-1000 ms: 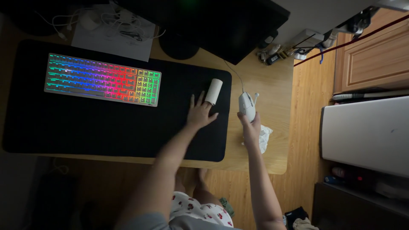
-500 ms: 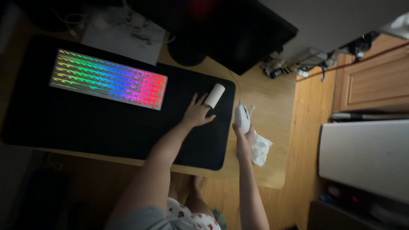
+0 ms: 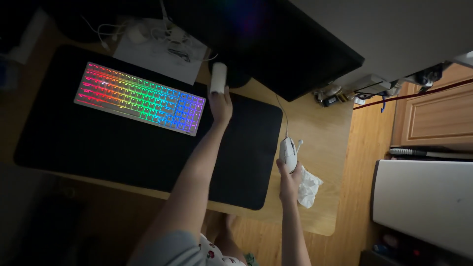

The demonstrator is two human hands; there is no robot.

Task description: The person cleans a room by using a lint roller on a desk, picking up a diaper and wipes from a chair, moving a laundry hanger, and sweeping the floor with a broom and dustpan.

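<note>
My left hand [image 3: 220, 103] reaches far across the black desk mat [image 3: 98, 148] and grips a white cylinder-shaped roller [image 3: 218, 78] near the foot of the dark monitor [image 3: 276, 44]. My right hand [image 3: 289, 180] holds a white corded mouse [image 3: 288, 151] just off the mat's right edge, above the wooden desk [image 3: 320, 128]. A crumpled white tissue [image 3: 309, 186] lies under and beside that hand. A keyboard lit in rainbow colours [image 3: 140, 97] sits on the mat to the left of my left hand.
White papers and cables [image 3: 160, 47] lie behind the keyboard. A power strip with plugs [image 3: 345, 88] sits at the desk's back right. To the right stand a wooden cabinet [image 3: 438, 118] and a white appliance top [image 3: 423, 202]. My knees show below the desk.
My left hand has carried the white roller from the mat's right part up toward the monitor foot. My right hand still holds the mouse, shifted slightly. The camera view has tilted.
</note>
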